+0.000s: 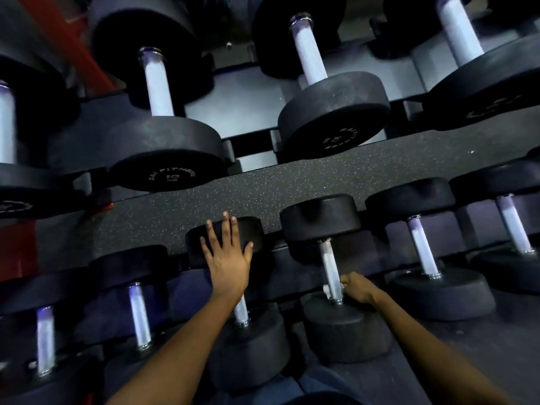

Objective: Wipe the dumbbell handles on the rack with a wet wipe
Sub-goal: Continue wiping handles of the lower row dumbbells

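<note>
bracing on the lower rack (292, 182), the left hand (226, 255) lies flat, fingers straight, on the far head of one dumbbell (248, 340), seemingly for balance; just beside it the right hand (355, 287) clenches a white wet wipe (328, 289) round the low end of the neighbouring handle (328, 267); six dumbbells show on this tier, four above.

Dumbbells lie side by side on two rack (263, 197) tiers, the left hand (226, 252) flat on a lower dumbbell's far head (248, 229), the right hand (356, 287) beside it holding a wipe (328, 290) on the next handle (328, 264).
</note>
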The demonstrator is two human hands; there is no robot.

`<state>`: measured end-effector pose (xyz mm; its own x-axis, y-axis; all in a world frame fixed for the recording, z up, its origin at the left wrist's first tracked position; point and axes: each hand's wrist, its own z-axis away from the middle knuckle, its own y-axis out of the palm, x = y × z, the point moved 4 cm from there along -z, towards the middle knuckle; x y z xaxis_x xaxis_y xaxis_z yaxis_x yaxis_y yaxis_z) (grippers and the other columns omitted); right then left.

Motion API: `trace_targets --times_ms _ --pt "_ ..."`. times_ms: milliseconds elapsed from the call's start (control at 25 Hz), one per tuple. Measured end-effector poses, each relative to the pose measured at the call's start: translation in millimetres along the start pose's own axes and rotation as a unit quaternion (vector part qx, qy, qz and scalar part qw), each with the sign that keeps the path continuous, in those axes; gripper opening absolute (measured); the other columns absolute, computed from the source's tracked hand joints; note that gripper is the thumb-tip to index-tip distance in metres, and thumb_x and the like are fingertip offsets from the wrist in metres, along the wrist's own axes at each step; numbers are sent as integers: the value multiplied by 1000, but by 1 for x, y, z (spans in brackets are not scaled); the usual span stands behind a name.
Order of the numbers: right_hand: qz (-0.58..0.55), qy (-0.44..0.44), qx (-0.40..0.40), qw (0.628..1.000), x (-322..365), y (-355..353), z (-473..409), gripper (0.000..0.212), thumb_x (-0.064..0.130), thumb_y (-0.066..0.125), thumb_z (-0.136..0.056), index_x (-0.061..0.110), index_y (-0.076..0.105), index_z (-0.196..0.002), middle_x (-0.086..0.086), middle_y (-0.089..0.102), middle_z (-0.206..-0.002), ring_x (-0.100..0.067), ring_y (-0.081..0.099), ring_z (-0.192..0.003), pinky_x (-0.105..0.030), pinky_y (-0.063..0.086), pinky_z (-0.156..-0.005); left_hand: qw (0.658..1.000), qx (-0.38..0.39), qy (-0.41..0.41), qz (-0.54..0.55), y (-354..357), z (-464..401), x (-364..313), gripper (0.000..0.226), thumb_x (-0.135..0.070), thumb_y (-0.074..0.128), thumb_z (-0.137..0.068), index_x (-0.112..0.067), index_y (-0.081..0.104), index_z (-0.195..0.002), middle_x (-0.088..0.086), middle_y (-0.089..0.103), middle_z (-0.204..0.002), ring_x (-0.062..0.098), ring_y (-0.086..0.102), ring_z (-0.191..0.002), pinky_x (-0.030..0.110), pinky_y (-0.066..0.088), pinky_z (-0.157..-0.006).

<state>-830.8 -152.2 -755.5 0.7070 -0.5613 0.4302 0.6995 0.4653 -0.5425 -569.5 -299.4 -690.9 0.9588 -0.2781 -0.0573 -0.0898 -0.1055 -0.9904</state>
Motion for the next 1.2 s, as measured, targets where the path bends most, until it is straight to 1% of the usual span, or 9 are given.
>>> trace_targets --times_ms 160,240,360,480,680,840,920,1040,1200 --pt "-11 -27 -68 997 -13 -1 14 23 1 54 -83 11 74 -90 -9 72 -101 -6 60 -92 -22 43 -77 1000 11 0 5 0 2 0 68 -46 28 -96 -6 28 -151 11 23 -160 43 16 -145 61 24 -111" --pt "-4 -27 -47 998 -16 -1 18 28 4 54 -84 15 73 -102 0 70 -108 -3 57 -97 -20 43 -80 1000 19 -6 19 1 1 1 68 -46 29 -96 -6 28 -151 11 23 -160 43 16 -145 61 24 -111" --pt "31 -7 17 999 -11 1 11 16 15 55 -86 9 69 -91 -12 70 -101 -6 56 -83 -20 37 -63 999 37 -6 26 0 1 2 68 -46 28 -96 -6 28 -151 11 22 -160 43 16 -145 61 23 -111" --pt "101 4 -47 994 -11 11 8 19 13 49 -89 5 65 -83 -19 68 -100 -23 64 -97 -28 36 -68 998 57 -8 36 -2 1 1 68 -46 29 -96 -6 27 -151 11 21 -160 44 15 -145 62 24 -111" --pt "44 34 -116 992 -8 12 12 19 14 52 -89 7 69 -87 -16 70 -98 -25 65 -98 -27 41 -70 997 66 4 30 -10 1 -2 73 -40 57 -91 -3 33 -148 14 26 -158 45 17 -144 63 24 -109" --pt "199 30 -103 974 5 19 27 26 11 43 -91 5 60 -111 -17 61 -118 -32 58 -111 -36 45 -88 993 106 2 42 -17 -1 -4 81 -37 72 -82 -2 37 -146 17 31 -155 45 13 -142 65 21 -105" --pt "264 -22 -69 962 26 20 29 27 13 45 -94 3 57 -116 -18 57 -120 -33 57 -113 -36 45 -90 990 131 5 47 -20 -1 -5 83 -39 65 -88 -5 23 -150 14 14 -160 41 -4 -144 62 11 -109" --pt "257 -123 -36 958 55 24 21 28 14 42 -96 -1 59 -112 -22 57 -118 -33 54 -112 -38 41 -91 979 197 1 53 -18 -6 0 79 -46 38 -101 -13 -14 -151 2 -33 -150 33 -37 -134 59 -8 -113" --pt "235 -99 1 967 42 11 28 34 25 52 -90 2 62 -113 -13 56 -114 -28 53 -110 -32 41 -86 953 297 7 60 -22 -11 4 79 -47 30 -103 -16 -26 -148 -3 -48 -141 32 -45 -129 56 -15 -112"
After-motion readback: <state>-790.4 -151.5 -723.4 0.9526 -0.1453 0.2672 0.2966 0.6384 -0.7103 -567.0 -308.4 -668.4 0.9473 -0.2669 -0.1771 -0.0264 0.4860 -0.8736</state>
